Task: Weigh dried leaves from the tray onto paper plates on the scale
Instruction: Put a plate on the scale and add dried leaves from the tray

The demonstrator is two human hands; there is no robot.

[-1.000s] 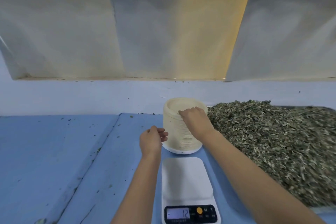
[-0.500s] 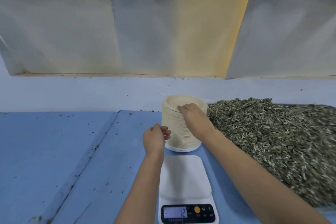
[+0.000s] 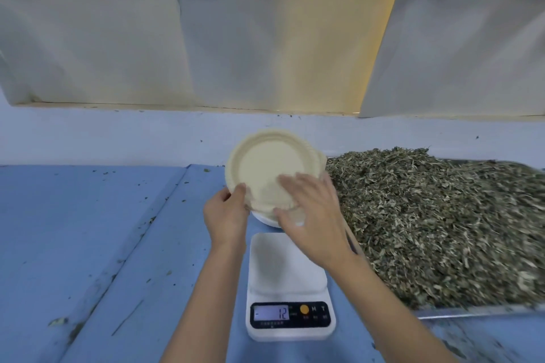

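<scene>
A cream paper plate (image 3: pixel 262 168) is tilted up with its face toward me, above the white base (image 3: pixel 264 219) of the plate stack; the stack itself is hidden behind it. My left hand (image 3: pixel 225 215) pinches the plate's lower left rim, thumb on the front. My right hand (image 3: pixel 318 221), blurred, lies with spread, straight fingers on the plate's lower right part. The white scale (image 3: pixel 287 274) stands just in front with a bare platform, and its display (image 3: pixel 271 314) reads -12. A heap of dried leaves (image 3: pixel 442 224) fills the metal tray (image 3: pixel 472 311) on the right.
The blue table (image 3: pixel 88 230) carries scattered leaf crumbs and has a seam running diagonally on the left. A pale wall and hanging sheets (image 3: pixel 265 38) close off the back. The tray's near rim lies close to the scale's right side.
The top plate has come off the stack and tipped up to face me. My left hand has moved from beside the stack onto the plate's rim, and my right hand has shifted lower on it.
</scene>
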